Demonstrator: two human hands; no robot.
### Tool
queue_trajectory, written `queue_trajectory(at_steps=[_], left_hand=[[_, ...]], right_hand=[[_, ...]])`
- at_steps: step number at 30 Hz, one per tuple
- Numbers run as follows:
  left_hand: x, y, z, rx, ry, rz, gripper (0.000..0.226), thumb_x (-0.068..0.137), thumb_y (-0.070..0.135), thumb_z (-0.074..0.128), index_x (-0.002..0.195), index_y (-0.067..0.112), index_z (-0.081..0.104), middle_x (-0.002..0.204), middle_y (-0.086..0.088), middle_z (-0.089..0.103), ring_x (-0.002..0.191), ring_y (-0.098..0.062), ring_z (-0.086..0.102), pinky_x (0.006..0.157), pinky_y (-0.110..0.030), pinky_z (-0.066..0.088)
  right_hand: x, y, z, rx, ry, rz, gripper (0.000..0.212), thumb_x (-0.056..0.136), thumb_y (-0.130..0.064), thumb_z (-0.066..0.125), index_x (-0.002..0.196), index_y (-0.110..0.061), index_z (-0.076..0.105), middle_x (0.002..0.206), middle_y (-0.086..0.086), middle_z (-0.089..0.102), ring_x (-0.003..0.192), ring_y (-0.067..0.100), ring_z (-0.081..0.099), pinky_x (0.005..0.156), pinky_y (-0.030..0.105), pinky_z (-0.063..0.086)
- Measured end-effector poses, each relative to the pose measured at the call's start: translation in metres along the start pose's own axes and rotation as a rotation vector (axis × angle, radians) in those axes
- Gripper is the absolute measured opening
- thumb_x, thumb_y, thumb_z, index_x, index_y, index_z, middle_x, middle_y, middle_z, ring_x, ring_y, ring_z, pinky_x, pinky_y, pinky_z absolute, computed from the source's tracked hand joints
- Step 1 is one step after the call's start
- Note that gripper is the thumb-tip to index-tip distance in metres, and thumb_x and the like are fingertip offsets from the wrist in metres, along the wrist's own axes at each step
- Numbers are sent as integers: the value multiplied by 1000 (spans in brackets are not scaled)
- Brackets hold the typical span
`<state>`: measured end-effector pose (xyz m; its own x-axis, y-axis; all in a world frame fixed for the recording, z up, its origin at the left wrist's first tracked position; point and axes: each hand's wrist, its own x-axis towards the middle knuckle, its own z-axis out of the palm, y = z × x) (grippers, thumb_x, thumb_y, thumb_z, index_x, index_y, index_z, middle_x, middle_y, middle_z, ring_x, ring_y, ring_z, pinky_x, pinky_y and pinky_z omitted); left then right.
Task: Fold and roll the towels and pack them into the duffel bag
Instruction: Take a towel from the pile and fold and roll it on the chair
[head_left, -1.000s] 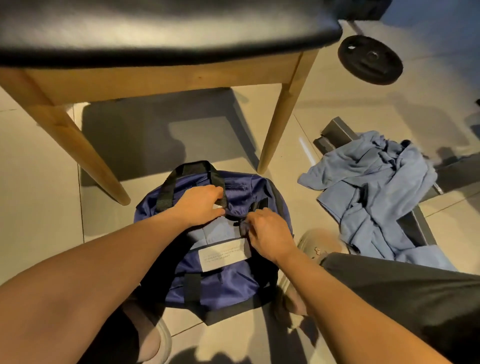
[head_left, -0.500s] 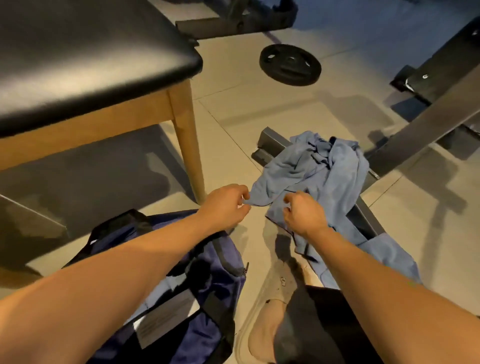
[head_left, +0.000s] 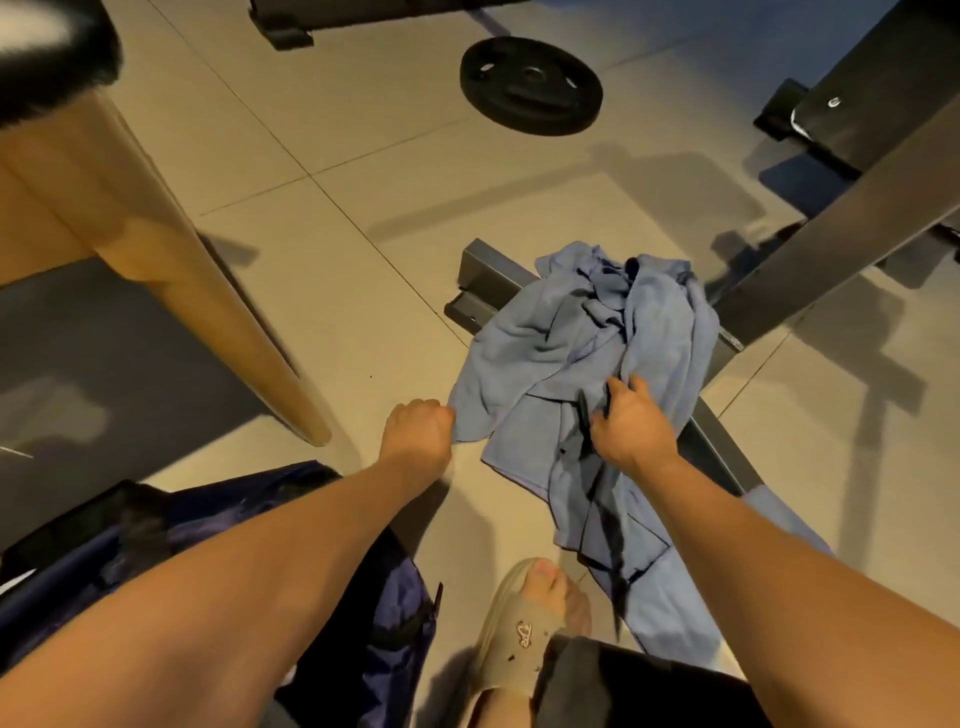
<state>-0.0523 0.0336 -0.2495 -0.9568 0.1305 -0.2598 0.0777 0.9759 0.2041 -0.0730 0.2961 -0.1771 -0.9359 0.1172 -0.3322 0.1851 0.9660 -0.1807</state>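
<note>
On the tiled floor (head_left: 332, 244), just right of the view's centre at about 3 o'clock, lies a crumpled heap of light blue towels (head_left: 582, 343). They are unfolded and tangled together, draped partly over a grey metal frame (head_left: 485, 270) whose bar runs beneath them from 12 o'clock down towards 4 o'clock. A long tail of the cloth trails away to 5 o'clock, ending beside the person's sandalled foot (head_left: 524, 629).

The left hand (head_left: 418, 428) sits at the heap's 8 o'clock edge. Its fingers are curled tight and pinch the near corner of the cloth, with the knuckles low over the floor. The right hand (head_left: 631, 428) rests on the heap's 5 o'clock side, fingers bent down into the fabric and closed on a fold of it. How much cloth it has gathered cannot be told, as the fingertips are buried in the folds and shadow.

The navy duffel bag (head_left: 387, 618) sits at 7 o'clock in the view, largely hidden beneath the left forearm and well apart from the towels. Black strap and trim show along its upper edge; whether its mouth gapes or is closed cannot be told from here.

At 10 o'clock stands a bench with a pale wooden leg (head_left: 218, 332) slanting to the floor under a black padded seat (head_left: 49, 47). At 12 o'clock a black weight plate (head_left: 531, 85) lies flat on the tiles. A dark steel beam (head_left: 831, 228) crosses diagonally at 2 o'clock, meeting the frame just beyond the towels. Black shorts (head_left: 649, 686) show at 6 o'clock.
</note>
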Motion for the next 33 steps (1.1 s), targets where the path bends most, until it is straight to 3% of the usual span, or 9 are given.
queue_trajectory(at_steps=[8, 10, 12, 14, 16, 18, 21, 30, 33], left_hand=[[-51, 4, -140, -615, 368, -6, 9, 94, 19, 59, 85, 18, 58, 89, 0, 61, 79, -22, 55, 65, -38, 45], [-67, 12, -191, -765, 383, 26, 12, 94, 19, 58, 83, 20, 56, 83, -2, 65, 78, -27, 60, 68, -41, 49], [-80, 21, -237, -826, 393, 71, 13, 94, 17, 57, 82, 21, 56, 79, -5, 66, 75, -29, 61, 66, -41, 49], [-93, 30, -279, -854, 406, 131, 13, 93, 18, 57, 81, 22, 57, 76, -8, 66, 73, -28, 63, 67, -43, 53], [-105, 40, -317, -877, 425, 161, 14, 93, 21, 58, 81, 27, 58, 78, -6, 68, 78, -28, 67, 73, -50, 59], [-118, 45, -352, -865, 447, 159, 15, 96, 19, 58, 83, 26, 60, 82, -4, 70, 82, -25, 68, 78, -51, 60], [-136, 45, -396, -903, 502, 112, 13, 99, 15, 58, 86, 16, 61, 85, -7, 68, 84, -23, 67, 76, -44, 63], [-178, 9, -499, -1257, 663, -157, 16, 92, 1, 57, 81, 10, 64, 78, -7, 67, 72, -18, 64, 63, -34, 59], [-189, -8, -521, -1308, 712, -237, 23, 90, -2, 55, 74, 11, 65, 69, -3, 65, 69, -18, 63, 61, -32, 60]], right_hand=[[-22, -28, -59, 72, -37, 106, 35, 99, -24, 54, 125, 0, 54, 133, 23, 51, 107, 41, 59, 83, 42, 49], [-31, -44, -83, 191, 14, -21, 51, 96, -22, 60, 143, -9, 47, 144, 19, 46, 109, 41, 60, 84, 45, 52], [-41, -67, -112, 321, -5, -232, 74, 95, -25, 69, 157, -19, 30, 161, 11, 31, 132, 37, 50, 104, 50, 46], [-52, -91, -140, 398, -36, -375, 75, 94, -27, 71, 157, -21, 31, 163, 5, 29, 144, 30, 37, 115, 49, 37], [-58, -109, -164, 470, -4, -443, 51, 93, -22, 71, 140, -19, 53, 142, 6, 49, 123, 29, 51, 101, 44, 44], [-62, -119, -183, 469, 111, -455, 11, 89, -16, 69, 99, -13, 64, 104, 14, 61, 90, 28, 55, 74, 39, 42], [-62, -129, -212, 504, 232, -403, 16, 87, -13, 64, 76, -3, 57, 72, 21, 55, 68, 32, 47, 60, 41, 36], [-87, -162, -306, 751, 232, -441, 18, 88, -11, 73, 71, -14, 65, 68, 4, 60, 65, 18, 51, 66, 33, 43], [-106, -191, -352, 799, 252, -529, 15, 91, -14, 72, 79, -6, 70, 66, 1, 60, 62, 14, 52, 62, 29, 44]])
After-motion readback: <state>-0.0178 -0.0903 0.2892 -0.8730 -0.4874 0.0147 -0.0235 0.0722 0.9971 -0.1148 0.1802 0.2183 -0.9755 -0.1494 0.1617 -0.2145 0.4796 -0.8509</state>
